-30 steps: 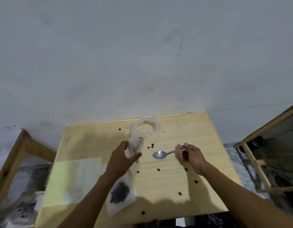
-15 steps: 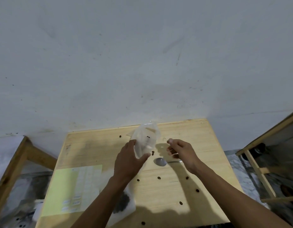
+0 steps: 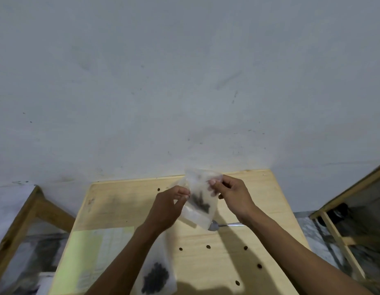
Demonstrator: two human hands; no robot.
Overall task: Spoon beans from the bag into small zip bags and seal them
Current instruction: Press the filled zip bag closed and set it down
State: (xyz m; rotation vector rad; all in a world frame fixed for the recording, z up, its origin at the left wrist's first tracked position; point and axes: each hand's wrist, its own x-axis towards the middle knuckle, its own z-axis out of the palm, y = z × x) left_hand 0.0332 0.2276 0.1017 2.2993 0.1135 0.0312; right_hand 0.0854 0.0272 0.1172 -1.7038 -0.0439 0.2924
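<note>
Both hands hold a small clear zip bag (image 3: 200, 199) above the wooden table (image 3: 259, 209); dark beans sit inside it. My left hand (image 3: 171, 206) pinches the bag's left edge. My right hand (image 3: 230, 193) pinches its upper right edge. A metal spoon (image 3: 222, 225) lies on the table just below the bag, its bowl partly hidden by it. Another clear bag with dark beans (image 3: 156, 277) lies near the front edge, partly under my left forearm.
Several loose beans (image 3: 208, 246) are scattered over the table. A yellow-green and white sheet (image 3: 95, 252) covers the front left part. Wooden frames stand at the left (image 3: 25, 213) and right (image 3: 342, 237). A grey wall rises behind the table.
My right hand put the spoon down on the table and came up to the small bag. Both hands now hold the bag raised, where only the left held it before.
</note>
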